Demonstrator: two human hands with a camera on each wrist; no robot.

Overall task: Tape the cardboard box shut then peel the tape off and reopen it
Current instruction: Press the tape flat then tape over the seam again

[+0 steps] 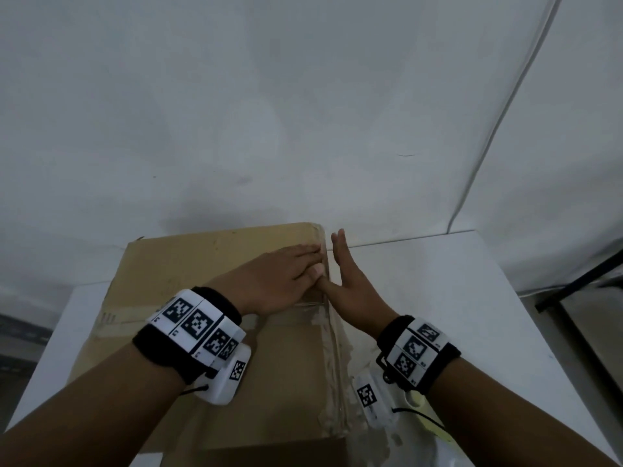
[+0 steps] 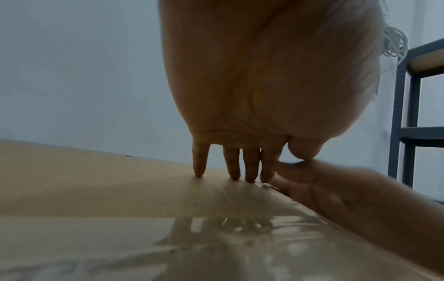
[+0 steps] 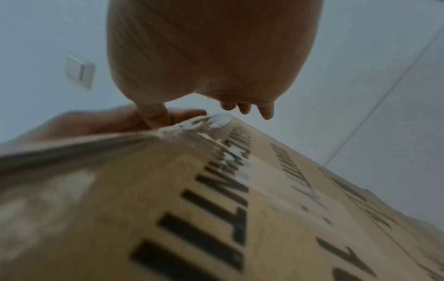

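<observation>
We've got the cardboard box (image 1: 215, 298) on the tabletop (image 1: 455, 298), w/ clear tape (image 1: 332, 348) along its right edge. Left hand (image 1: 279, 281) flat, fingers straight, pressing the top; right hand (image 1: 350, 284) flat vs the side, likely smoothing tape down. Neither grips anything.

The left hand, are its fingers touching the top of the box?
Touching. The left wrist view shows the left hand with its fingertips pressed straight down on the top of the box, with no gap under them.
</observation>
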